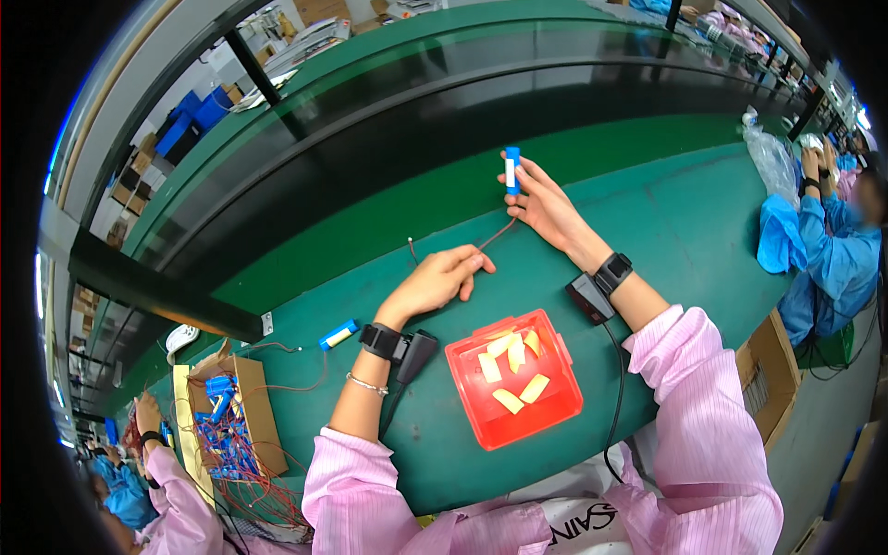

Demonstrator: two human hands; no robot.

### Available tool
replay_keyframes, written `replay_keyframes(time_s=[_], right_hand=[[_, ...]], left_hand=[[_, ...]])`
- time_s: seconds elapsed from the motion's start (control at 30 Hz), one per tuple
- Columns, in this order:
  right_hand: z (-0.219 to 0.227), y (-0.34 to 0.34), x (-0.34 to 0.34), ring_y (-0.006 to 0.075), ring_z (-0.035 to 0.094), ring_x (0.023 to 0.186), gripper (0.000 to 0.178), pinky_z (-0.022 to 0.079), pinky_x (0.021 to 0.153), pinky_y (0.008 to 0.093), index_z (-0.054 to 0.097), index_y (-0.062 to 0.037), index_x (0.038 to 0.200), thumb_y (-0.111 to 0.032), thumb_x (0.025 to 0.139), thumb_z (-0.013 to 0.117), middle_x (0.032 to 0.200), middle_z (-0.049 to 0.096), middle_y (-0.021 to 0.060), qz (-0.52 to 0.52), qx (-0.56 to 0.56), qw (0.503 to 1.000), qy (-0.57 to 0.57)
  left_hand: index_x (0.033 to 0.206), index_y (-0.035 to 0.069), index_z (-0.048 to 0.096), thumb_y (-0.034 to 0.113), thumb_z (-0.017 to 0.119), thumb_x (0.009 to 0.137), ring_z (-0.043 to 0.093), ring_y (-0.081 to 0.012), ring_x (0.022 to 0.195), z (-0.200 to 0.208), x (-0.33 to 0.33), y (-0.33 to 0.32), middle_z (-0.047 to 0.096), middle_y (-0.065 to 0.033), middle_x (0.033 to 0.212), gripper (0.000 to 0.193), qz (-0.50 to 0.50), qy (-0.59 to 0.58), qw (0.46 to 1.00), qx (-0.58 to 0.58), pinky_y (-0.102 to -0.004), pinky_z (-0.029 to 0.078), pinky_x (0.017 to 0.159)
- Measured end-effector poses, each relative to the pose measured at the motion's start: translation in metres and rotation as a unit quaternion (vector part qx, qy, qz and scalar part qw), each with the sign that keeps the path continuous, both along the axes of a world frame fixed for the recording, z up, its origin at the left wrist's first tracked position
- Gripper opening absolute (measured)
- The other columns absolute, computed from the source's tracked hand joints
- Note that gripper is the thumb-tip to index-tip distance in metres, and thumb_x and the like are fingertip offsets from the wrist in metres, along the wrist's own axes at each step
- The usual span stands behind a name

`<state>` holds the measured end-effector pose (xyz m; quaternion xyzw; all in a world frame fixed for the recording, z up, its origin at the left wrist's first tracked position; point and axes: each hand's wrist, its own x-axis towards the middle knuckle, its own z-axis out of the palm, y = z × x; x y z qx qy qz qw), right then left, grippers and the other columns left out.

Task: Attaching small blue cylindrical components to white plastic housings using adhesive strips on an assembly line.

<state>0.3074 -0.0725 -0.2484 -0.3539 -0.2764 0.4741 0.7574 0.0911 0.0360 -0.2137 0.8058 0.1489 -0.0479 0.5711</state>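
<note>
The green table (684,231) held a cardboard box (260,412) and red plastic tray (523,430). My right hand (548,208) and left hand (428,282) were apart beyond the tray, right gripping a blue cylindrical battery (511,173) upright, left pinching a brownish wire (499,233).

Blue bins (215,108) upper left; clear plastic bag (770,165) near blue-clad co-worker (840,264), right.
</note>
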Motion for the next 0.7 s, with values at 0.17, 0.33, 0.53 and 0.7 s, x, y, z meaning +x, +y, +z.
replay_keyframes(time_s=[0.17,0.33,0.53,0.7], right_hand=[[0.002,0.0,-0.006,0.0115,0.057,0.082,0.048,0.049,0.072,0.0291,0.043,-0.011,0.141,-0.029,0.099,0.058,0.11,0.059,0.0053,-0.035,-0.033,0.999,-0.024],[-0.001,0.002,-0.003,0.0131,0.058,0.083,0.049,0.051,0.073,0.0307,0.041,-0.009,0.141,-0.029,0.099,0.058,0.109,0.06,0.0067,-0.038,-0.032,0.998,-0.028],[-0.001,0.001,-0.002,0.0138,0.059,0.085,0.049,0.051,0.073,0.0305,0.042,-0.0083,0.14,-0.029,0.099,0.059,0.109,0.06,0.0069,-0.034,-0.03,0.998,-0.032],[-0.002,0.001,-0.001,0.0139,0.059,0.085,0.05,0.051,0.073,0.0301,0.042,-0.0078,0.14,-0.029,0.099,0.059,0.109,0.06,0.0071,-0.03,-0.029,0.999,-0.034]], left_hand=[[0.108,0.004,0.062,0.03,0.041,0.105,0.038,-0.0008,0.041,-0.012,-0.001,0.008,0.054,0.0012,0.063,0.033,0.014,0.004,0.996,-0.092,-0.0172,0.032,0.038],[0.108,0.002,0.062,0.029,0.043,0.104,0.038,-0.0007,0.041,-0.01,0.001,0.007,0.054,0.001,0.063,0.033,0.023,0.016,0.996,-0.084,-0.0173,0.035,0.038],[0.107,0.002,0.062,0.029,0.044,0.104,0.039,-0.0004,0.04,-0.006,0.002,0.006,0.053,0.0013,0.063,0.032,0.033,0.024,0.997,-0.071,-0.0173,0.036,0.038],[0.107,0.001,0.062,0.028,0.045,0.104,0.041,-0.0005,0.041,-0.004,0.004,0.004,0.054,0.0012,0.063,0.032,0.033,0.026,0.996,-0.073,-0.0173,0.037,0.039]])
